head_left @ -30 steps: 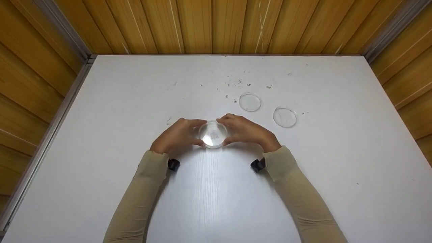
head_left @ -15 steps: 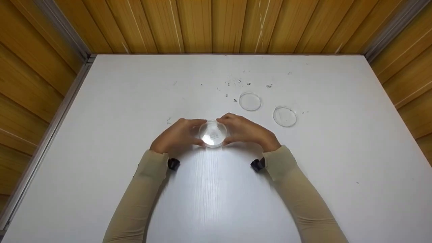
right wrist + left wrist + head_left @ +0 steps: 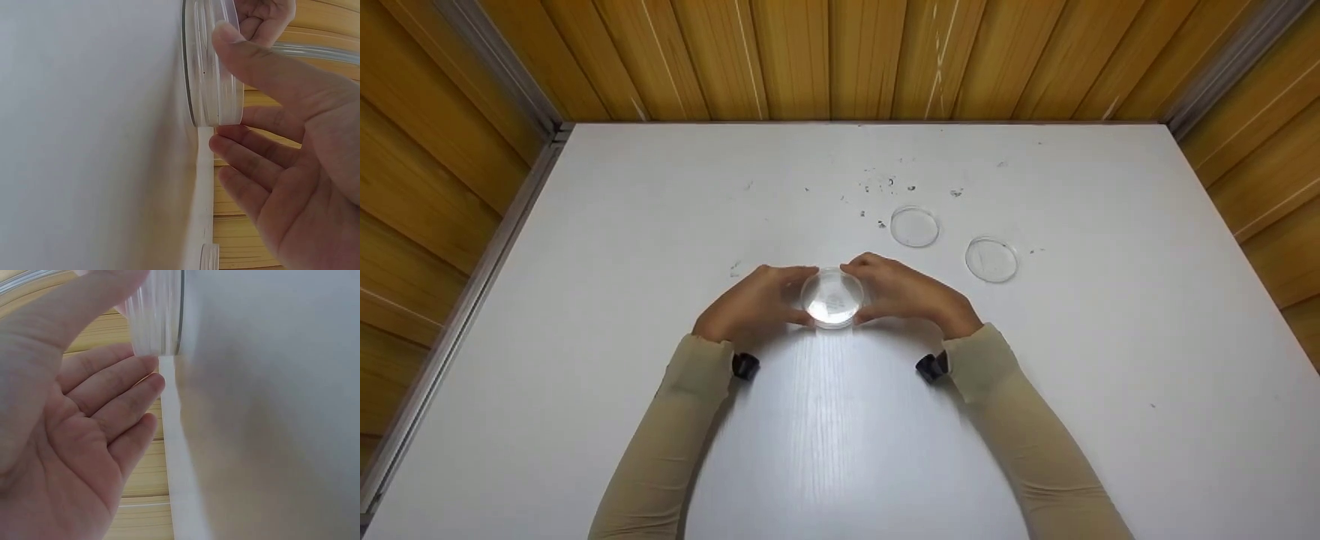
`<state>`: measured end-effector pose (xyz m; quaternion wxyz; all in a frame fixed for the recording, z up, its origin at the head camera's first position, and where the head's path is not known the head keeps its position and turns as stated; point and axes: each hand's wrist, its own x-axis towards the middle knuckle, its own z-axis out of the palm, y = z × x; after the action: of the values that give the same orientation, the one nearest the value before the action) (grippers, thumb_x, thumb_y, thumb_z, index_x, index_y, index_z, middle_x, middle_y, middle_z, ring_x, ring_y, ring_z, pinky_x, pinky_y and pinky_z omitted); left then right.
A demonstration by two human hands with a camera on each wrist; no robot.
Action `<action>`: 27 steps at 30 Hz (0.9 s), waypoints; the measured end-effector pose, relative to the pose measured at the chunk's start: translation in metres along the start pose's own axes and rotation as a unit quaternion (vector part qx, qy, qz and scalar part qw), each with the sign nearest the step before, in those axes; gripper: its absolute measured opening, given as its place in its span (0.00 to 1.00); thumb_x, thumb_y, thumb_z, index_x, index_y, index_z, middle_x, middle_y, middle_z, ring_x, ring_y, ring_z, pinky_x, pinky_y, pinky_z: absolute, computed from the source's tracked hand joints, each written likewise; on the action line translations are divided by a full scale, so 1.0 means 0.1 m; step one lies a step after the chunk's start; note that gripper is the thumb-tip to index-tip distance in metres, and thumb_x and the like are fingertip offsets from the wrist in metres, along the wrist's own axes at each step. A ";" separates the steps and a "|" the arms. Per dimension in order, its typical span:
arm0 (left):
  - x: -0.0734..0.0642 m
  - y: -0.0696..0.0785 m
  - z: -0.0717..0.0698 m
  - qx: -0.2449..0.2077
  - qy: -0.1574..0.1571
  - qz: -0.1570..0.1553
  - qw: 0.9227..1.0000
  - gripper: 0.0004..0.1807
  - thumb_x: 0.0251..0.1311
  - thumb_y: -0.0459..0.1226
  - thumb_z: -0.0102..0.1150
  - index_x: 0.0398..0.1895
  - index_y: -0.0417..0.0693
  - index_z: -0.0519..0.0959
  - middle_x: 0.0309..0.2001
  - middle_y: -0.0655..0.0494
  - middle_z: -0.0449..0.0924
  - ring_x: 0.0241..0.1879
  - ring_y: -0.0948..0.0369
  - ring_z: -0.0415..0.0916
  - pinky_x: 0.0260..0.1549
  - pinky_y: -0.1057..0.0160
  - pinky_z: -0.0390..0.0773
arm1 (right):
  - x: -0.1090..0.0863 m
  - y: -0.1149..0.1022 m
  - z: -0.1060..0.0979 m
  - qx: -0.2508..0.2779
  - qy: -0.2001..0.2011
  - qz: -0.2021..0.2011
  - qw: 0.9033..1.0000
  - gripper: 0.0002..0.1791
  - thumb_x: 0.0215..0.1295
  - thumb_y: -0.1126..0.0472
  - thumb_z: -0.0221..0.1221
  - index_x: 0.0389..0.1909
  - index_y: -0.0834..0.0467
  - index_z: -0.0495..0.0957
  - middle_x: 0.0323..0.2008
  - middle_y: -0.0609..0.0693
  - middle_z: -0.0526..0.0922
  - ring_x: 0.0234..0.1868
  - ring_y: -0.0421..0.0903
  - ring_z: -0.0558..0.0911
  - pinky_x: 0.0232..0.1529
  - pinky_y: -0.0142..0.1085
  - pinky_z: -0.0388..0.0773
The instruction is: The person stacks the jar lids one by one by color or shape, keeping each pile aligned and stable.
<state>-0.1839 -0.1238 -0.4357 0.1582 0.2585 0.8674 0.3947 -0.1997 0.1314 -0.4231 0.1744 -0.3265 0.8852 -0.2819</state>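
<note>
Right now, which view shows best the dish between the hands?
The head view: the dish shows nearly its whole round top, despite glare. Both wrist views show mainly its side, cropped at the picture's top.

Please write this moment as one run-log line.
left hand: grips petri dish | right hand: grips same dish | two other petri dishes: on table

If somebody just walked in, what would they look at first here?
Probably the shiny stack of clear dishes in the middle of the head view, held between the left hand and the right hand. Next, maybe the far dish and the rightmost dish, past the right hand on the white table. Dark specks lie scattered near the far dish.
</note>
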 end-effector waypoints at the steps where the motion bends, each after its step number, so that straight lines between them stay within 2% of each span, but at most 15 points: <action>1: 0.00 0.00 0.00 -0.001 -0.002 0.000 1.000 0.35 0.49 0.39 0.73 0.64 0.55 0.73 0.61 0.62 0.76 0.64 0.65 0.69 0.66 0.54 0.64 | 0.00 0.00 0.00 0.001 0.001 0.000 1.000 0.44 0.50 0.54 0.73 0.68 0.60 0.66 0.60 0.53 0.72 0.61 0.49 0.72 0.65 0.43 0.68; 9: 0.00 0.04 -0.02 0.005 -0.006 0.005 1.000 0.36 0.49 0.41 0.73 0.65 0.55 0.72 0.61 0.63 0.75 0.64 0.65 0.68 0.66 0.56 0.65 | -0.02 0.00 0.00 0.009 0.006 -0.014 1.000 0.46 0.49 0.54 0.73 0.69 0.61 0.64 0.64 0.54 0.70 0.64 0.49 0.71 0.66 0.44 0.67; 16: 0.01 0.06 -0.05 0.050 -0.004 -0.013 0.999 0.46 0.48 0.46 0.73 0.71 0.46 0.63 0.70 0.54 0.64 0.70 0.61 0.59 0.69 0.57 0.61 | -0.02 0.00 -0.04 0.011 0.005 -0.015 1.000 0.47 0.51 0.51 0.72 0.71 0.58 0.62 0.68 0.52 0.66 0.68 0.48 0.66 0.68 0.45 0.64; 20: 0.02 0.08 -0.06 0.050 -0.003 -0.036 0.998 0.51 0.48 0.49 0.73 0.74 0.51 0.57 0.73 0.55 0.58 0.72 0.60 0.55 0.71 0.56 0.57 | -0.04 0.00 -0.07 0.017 0.007 0.000 1.000 0.49 0.52 0.47 0.70 0.73 0.56 0.57 0.71 0.50 0.63 0.70 0.47 0.64 0.70 0.44 0.61; 25: 0.02 0.09 -0.05 0.033 0.002 -0.060 0.998 0.54 0.48 0.53 0.71 0.76 0.58 0.50 0.76 0.56 0.49 0.76 0.56 0.44 0.73 0.52 0.49 | -0.11 0.03 -0.12 0.046 0.016 0.022 0.999 0.50 0.52 0.42 0.68 0.74 0.49 0.56 0.73 0.47 0.59 0.73 0.46 0.59 0.73 0.44 0.56; 27: 0.01 0.09 -0.05 0.022 0.008 -0.063 0.998 0.55 0.48 0.53 0.71 0.77 0.58 0.48 0.77 0.58 0.46 0.76 0.55 0.41 0.74 0.51 0.46 | -0.13 0.05 -0.15 0.050 0.022 0.018 0.998 0.50 0.53 0.41 0.68 0.74 0.49 0.56 0.73 0.47 0.59 0.74 0.46 0.57 0.73 0.45 0.55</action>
<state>-0.1841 -0.1212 -0.4255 0.1702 0.2037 0.8918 0.3664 -0.2002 0.1496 -0.4126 0.1758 -0.2950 0.8794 -0.3297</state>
